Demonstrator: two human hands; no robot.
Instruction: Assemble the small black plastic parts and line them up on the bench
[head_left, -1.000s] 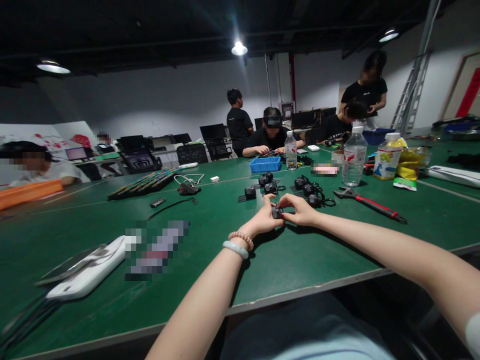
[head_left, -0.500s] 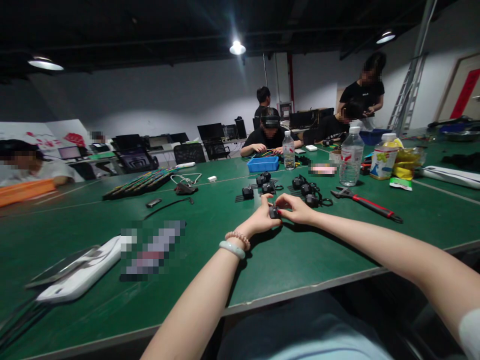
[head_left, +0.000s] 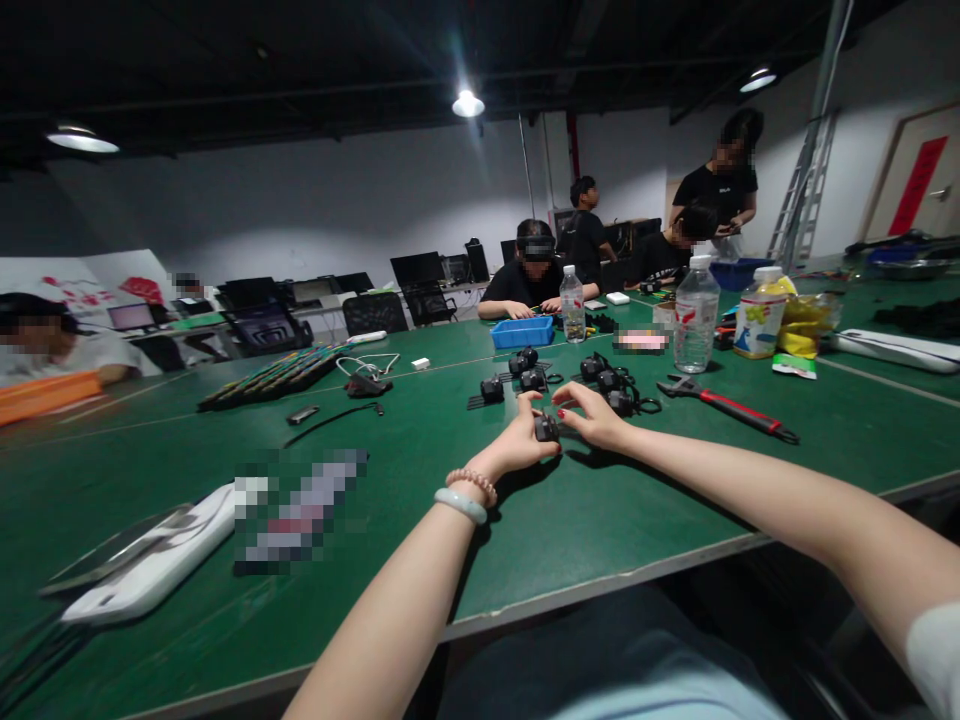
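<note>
My left hand (head_left: pixel 516 440) and my right hand (head_left: pixel 595 415) meet over the green table (head_left: pixel 420 470), both pinched on a small black part (head_left: pixel 546 428) held just above the surface. The left wrist wears a pale bangle and a bead bracelet. Just beyond my hands lie two groups of similar black parts, one (head_left: pixel 517 375) to the left and one (head_left: pixel 611 385) to the right, some with thin cables.
Red-handled pliers (head_left: pixel 724 405) lie right of my hands, near two water bottles (head_left: pixel 694 315), a yellow-labelled bottle (head_left: pixel 756 312) and a blue tray (head_left: pixel 521 331). A white device (head_left: pixel 150 560) rests at the near left. Several people work at the far side.
My hands stay closed on the black part in the same spot. A person in black at the back has walked to the right. The view has shifted slightly.
</note>
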